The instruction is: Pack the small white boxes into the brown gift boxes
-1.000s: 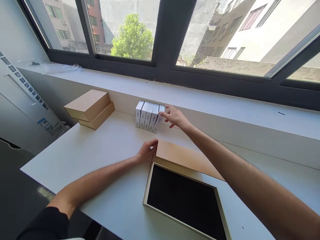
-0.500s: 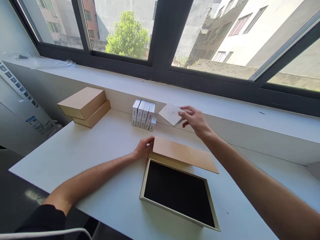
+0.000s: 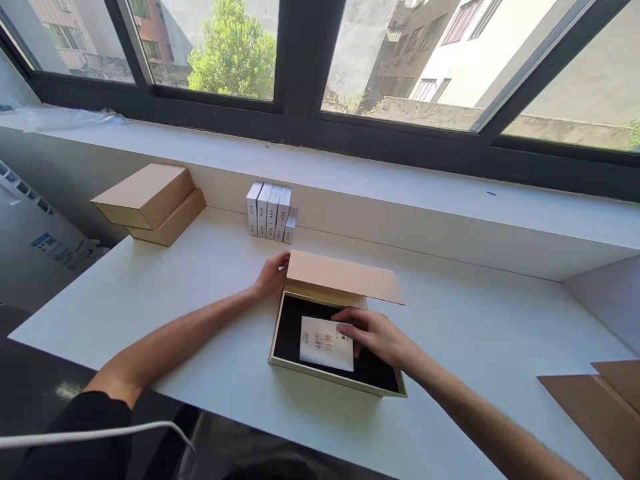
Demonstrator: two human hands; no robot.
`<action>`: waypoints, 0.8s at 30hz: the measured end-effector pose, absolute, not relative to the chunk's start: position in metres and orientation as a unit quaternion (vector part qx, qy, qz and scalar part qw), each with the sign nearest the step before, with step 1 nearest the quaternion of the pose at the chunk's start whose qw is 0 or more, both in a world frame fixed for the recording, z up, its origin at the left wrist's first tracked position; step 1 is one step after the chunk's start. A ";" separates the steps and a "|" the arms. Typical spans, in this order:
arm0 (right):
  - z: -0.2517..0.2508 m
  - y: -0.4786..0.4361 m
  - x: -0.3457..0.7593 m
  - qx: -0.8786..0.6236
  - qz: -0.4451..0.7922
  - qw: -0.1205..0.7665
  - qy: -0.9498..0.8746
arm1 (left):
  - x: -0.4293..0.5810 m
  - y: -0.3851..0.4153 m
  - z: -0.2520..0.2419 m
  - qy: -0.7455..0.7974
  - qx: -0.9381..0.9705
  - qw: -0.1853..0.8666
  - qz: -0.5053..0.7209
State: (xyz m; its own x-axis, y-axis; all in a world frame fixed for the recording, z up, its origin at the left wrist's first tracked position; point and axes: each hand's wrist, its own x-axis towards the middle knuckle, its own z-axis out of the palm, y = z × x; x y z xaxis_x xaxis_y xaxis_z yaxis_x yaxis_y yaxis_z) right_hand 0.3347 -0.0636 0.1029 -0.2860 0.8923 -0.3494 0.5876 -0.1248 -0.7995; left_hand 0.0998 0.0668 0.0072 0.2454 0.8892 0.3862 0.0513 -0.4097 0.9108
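Since the frame half a second earlier, the small white carton (image 3: 326, 343) has been brought down from beside the row at the wall. It is now being laid flat inside the open brown case (image 3: 335, 381), on the black lining, left of the middle.

Seen from the head camera, the carton is being held at its 3 o'clock edge by the right hand (image 3: 373, 337). The fingers are being closed lightly over that edge and the thumb is being hidden under them. At 10 o'clock from the carton, the left hand (image 3: 271, 275) is being kept at the left corner of the lid (image 3: 345, 277), with the fingers curled round its edge. The lid is being held raised, tilted over the far end of the case.

At 11 o'clock from the case, a row of white cartons (image 3: 270, 212) is being kept upright on the bench (image 3: 200, 293), touching the wall under the window sill (image 3: 400, 187). Two stacked brown boxes (image 3: 147, 200) are being shown farther off at 10 o'clock. Flat cardboard pieces (image 3: 595, 400) are being shown at 4 o'clock, well apart from the case.
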 end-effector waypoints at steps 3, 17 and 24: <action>0.091 -0.059 0.314 -0.541 0.435 0.122 -0.709 | 0.100 0.066 0.010 0.355 0.665 0.418 0.506; 0.206 0.077 0.264 -0.567 0.338 0.245 -0.710 | 0.098 0.067 0.016 0.362 0.668 0.429 0.488; 0.141 0.181 0.242 -0.642 0.390 0.161 -0.639 | 0.103 0.072 0.011 0.359 0.676 0.426 0.483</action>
